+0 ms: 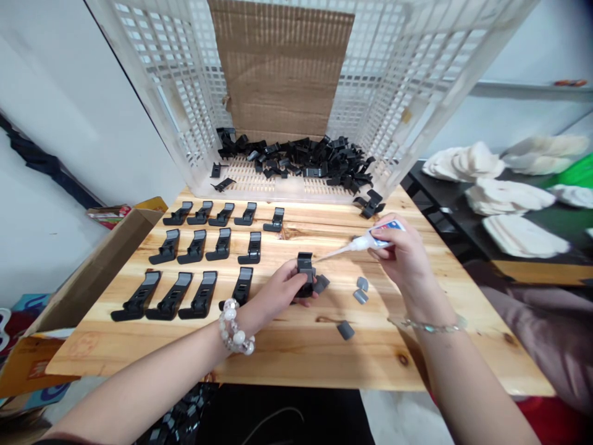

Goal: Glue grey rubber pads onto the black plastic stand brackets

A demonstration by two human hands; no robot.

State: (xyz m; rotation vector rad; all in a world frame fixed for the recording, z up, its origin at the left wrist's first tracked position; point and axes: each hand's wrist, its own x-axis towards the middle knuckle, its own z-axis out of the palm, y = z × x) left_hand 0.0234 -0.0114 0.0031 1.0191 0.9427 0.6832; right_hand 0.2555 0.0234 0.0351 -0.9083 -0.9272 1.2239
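1. The left hand [278, 289] has its grip closed around a black plastic stand piece [304, 272], with the fingers hiding the piece's lower end.
2. The right hand [398, 253] pinches a glue tube [370, 241] between thumb and fingers. The tube's long thin nozzle [336, 251] ends just beside the stand piece.
3. The tube's label shows white, red and blue, but its lettering is too small to read.
4. Four small grey pieces [362, 283] lie near the hands on the wooden surface [278, 352], one [321, 283] just beside the left hand.
5. Thirteen black stands [201, 303] lie in three rows left of the hands.
6. Beyond them, a white plastic mesh crate [171, 80] with a cardboard sheet [278, 62] against its far wall holds a heap of black pieces [296, 157].
7. A beaded bracelet [236, 327] circles the left wrist, and a thin bracelet [430, 324] circles the right.
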